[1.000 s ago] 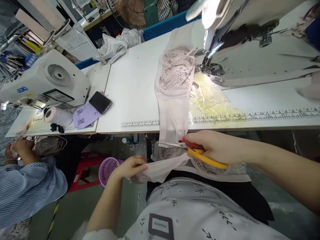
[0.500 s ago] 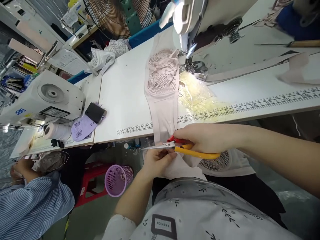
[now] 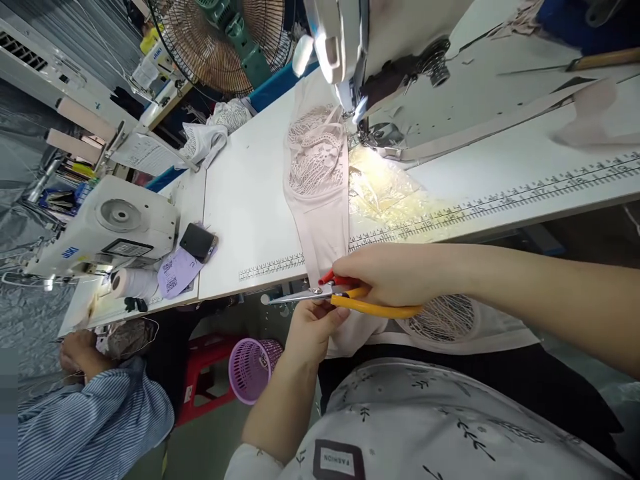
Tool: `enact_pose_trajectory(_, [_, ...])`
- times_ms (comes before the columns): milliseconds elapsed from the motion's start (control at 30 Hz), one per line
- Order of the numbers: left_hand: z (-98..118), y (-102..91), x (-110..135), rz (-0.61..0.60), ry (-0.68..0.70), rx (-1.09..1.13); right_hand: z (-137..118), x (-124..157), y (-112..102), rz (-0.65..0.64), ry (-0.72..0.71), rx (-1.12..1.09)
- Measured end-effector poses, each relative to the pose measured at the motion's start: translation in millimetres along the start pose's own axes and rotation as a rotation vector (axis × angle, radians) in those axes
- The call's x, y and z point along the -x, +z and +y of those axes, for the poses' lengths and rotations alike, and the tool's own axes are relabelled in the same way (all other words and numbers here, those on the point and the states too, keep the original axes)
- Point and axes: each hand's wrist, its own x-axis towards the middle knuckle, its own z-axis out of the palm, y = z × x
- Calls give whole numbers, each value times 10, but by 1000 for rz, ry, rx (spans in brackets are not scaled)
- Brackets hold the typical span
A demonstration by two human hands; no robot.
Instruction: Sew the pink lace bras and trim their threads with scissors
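Note:
My right hand (image 3: 395, 277) grips yellow-and-red thread snips (image 3: 345, 298), blades pointing left, just below the table's front edge. My left hand (image 3: 313, 327) is closed on the pale pink fabric (image 3: 350, 333) right under the snips. That fabric belongs to a chain of pink lace bra pieces (image 3: 315, 167) running from the sewing machine's needle (image 3: 360, 123) across the white table (image 3: 250, 200) and down into my lap, where another lace cup (image 3: 443, 317) lies.
My sewing machine (image 3: 390, 40) stands at the back right, lamp lighting the plate. A second machine (image 3: 110, 227), a phone (image 3: 199, 241), paper tags and a white roll sit left. A co-worker's striped sleeve (image 3: 95, 427) is lower left. A purple basket (image 3: 253, 367) and red stool stand underneath.
My left hand rose from holding fabric at lower left to pinch the fabric directly under the snips. The view swung left and up; the right hand keeps the snips at the table edge.

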Motion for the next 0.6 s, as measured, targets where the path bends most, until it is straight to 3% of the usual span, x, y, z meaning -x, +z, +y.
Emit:
enact_pose_trajectory(233, [-42,21,-9,19,34,27,6,-15,23,21,-2,10])
enact_pose_trajectory(400, [-76,8,-5,97,39,17,8,-41,32,40,-9,3])
enact_pose_trajectory(600, [-38,69,-2,70,69,-14,12,-72,59,24,-7,13])
